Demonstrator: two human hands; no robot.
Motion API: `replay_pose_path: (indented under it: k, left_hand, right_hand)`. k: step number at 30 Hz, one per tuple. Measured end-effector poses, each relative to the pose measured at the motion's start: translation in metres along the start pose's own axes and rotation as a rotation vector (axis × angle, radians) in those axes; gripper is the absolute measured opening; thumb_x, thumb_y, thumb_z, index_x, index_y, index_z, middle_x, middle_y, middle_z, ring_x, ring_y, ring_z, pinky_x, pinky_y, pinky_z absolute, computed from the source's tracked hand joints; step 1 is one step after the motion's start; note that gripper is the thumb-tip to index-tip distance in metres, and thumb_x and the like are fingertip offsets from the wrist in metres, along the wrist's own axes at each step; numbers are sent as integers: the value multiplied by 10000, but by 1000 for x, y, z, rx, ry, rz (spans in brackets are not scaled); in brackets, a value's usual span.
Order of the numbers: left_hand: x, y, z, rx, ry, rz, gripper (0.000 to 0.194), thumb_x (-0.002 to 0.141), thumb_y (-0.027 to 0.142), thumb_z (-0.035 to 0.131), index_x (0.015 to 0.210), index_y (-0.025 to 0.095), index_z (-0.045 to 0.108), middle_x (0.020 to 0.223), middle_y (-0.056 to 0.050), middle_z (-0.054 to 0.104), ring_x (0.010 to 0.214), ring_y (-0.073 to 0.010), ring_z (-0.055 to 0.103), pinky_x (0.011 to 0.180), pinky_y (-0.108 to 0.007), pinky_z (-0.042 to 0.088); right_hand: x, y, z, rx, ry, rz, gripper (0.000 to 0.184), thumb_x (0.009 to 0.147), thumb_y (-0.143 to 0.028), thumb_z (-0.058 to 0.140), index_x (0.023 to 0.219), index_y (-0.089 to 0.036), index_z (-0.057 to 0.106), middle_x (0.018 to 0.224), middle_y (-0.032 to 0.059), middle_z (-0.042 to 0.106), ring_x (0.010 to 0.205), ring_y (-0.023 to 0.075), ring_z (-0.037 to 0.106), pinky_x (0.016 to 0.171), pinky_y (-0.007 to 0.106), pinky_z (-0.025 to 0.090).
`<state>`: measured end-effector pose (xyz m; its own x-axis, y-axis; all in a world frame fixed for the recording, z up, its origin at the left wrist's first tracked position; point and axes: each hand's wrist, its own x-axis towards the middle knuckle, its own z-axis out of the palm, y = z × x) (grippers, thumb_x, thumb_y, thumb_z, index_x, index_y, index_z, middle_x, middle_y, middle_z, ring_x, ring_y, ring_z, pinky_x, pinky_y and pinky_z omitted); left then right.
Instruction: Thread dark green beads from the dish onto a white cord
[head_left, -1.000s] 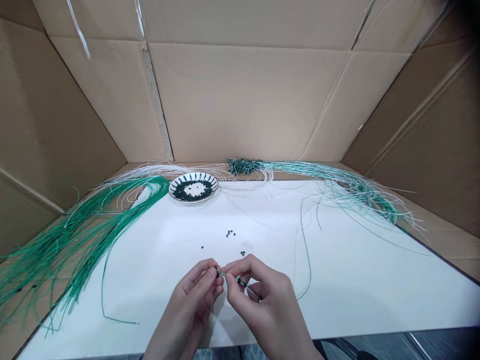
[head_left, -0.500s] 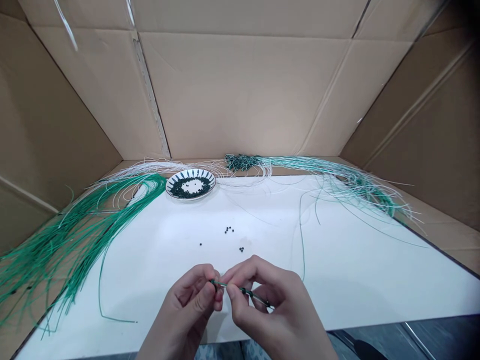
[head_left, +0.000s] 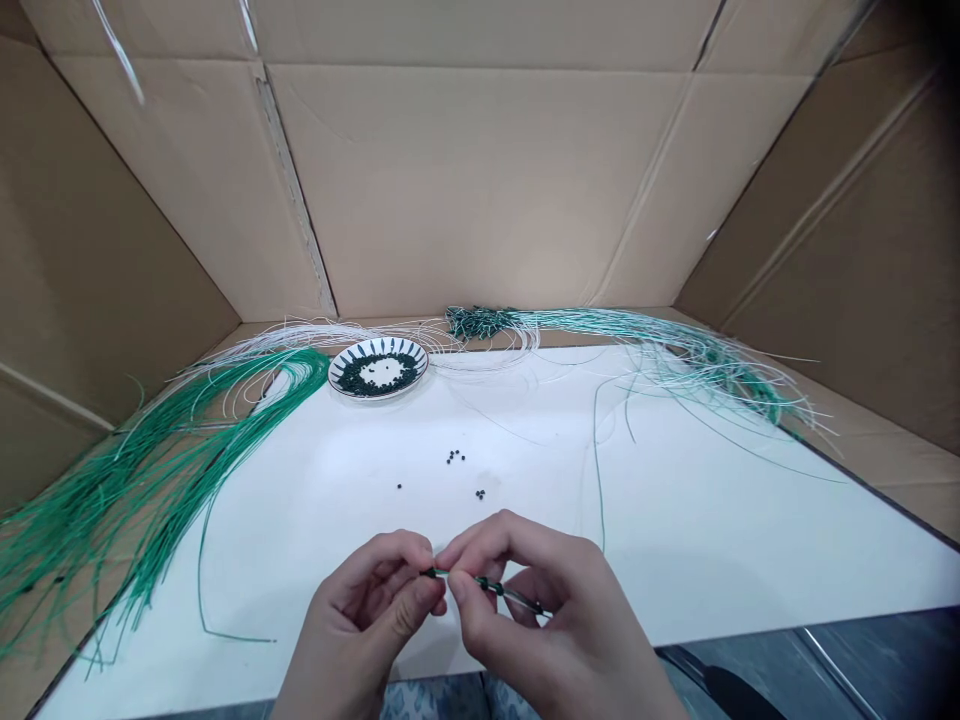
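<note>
Left hand and right hand are raised just above a smooth white board, wrists angled inward, fingers curled, fingertips nearly meeting. Left thumb and fingers grip one end of a thin glossy strand. Right thumb and index finger pinch it just beside them, around small dark green beads threaded on it. The strand's far end sticks out past the right fingers.

Ahead of the fingertips, loose dark beads lie on the board in small clusters. Well ahead sits a shallow white plate with a dark patterned rim, holding a ring of dark beads. Bundles of long green strands fan out far left of the fingers, and white-and-green strands lie far ahead and right, against corrugated cardboard walls.
</note>
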<state>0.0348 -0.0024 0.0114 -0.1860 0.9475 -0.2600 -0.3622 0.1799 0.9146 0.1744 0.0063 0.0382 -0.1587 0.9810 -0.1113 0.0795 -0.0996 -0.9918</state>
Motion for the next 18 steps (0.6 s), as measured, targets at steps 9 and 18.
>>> replay_pose_path:
  k: [9, 18]
  left_hand:
    - [-1, -1, 2, 40, 31, 94, 343, 476, 489, 978, 601, 244, 774, 684, 36, 706, 653, -116, 641, 650, -138, 508]
    - [0, -3, 1, 73, -5, 113, 228, 546, 384, 954, 601, 249, 778, 673, 37, 696, 621, -114, 611, 623, -149, 502]
  right_hand:
    - [1, 1, -1, -32, -23, 2, 62, 761, -218, 636, 740, -200, 691, 729, 11, 690, 600, 127, 517, 502, 222, 341]
    - [1, 2, -3, -4, -33, -1, 73, 755, -211, 613, 683, -200, 613, 777, 21, 712, 640, 134, 563, 529, 215, 378]
